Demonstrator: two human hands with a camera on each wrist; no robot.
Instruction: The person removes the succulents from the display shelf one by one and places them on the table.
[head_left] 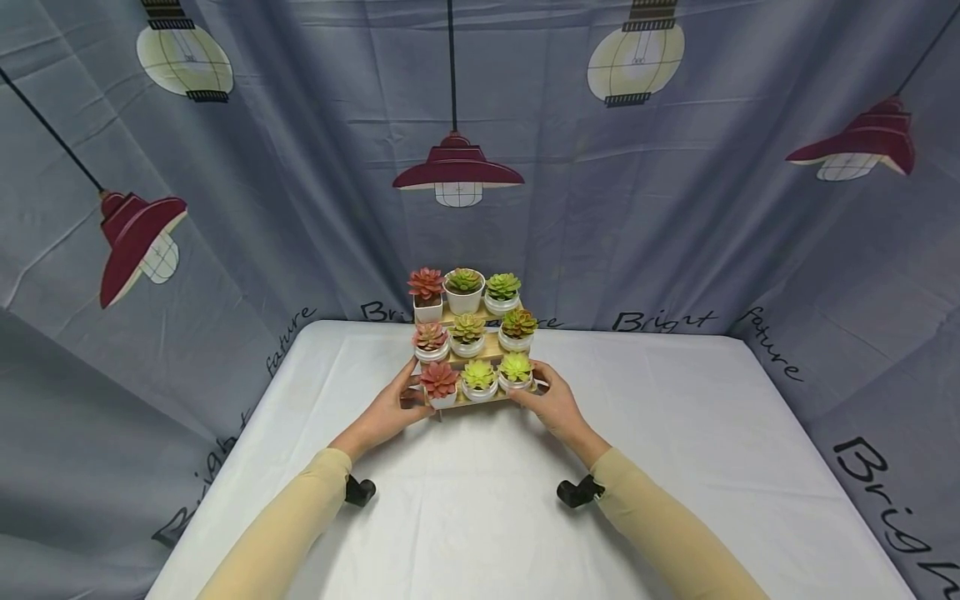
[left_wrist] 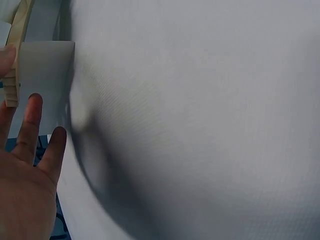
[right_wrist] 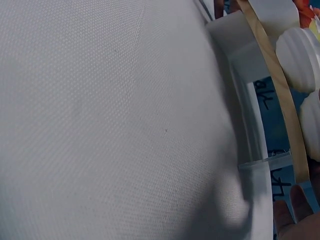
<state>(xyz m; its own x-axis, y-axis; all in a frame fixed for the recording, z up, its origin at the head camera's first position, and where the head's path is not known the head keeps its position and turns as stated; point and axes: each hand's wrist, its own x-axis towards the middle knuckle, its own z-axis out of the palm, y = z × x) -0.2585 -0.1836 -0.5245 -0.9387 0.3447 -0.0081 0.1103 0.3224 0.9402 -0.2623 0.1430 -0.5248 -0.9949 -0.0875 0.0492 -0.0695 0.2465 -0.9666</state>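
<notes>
A three-tier wooden display stand with clear legs holds several potted succulents near the table's far edge. Red rosettes, such as the front-left succulent, fill the left side, and green ones, such as the front-right succulent, are on the right. My left hand grips the left end of the lowest tier, thumb on the wooden board. At the opposite end, my right hand holds the same tier beside the front-right pot. Whether the legs touch the cloth is unclear.
A white cloth covers the table. Behind it hangs a grey-blue curtain printed with lamps and lettering, close to the stand's back. Black wrist cameras, such as the left one, stick out inward from the sleeves.
</notes>
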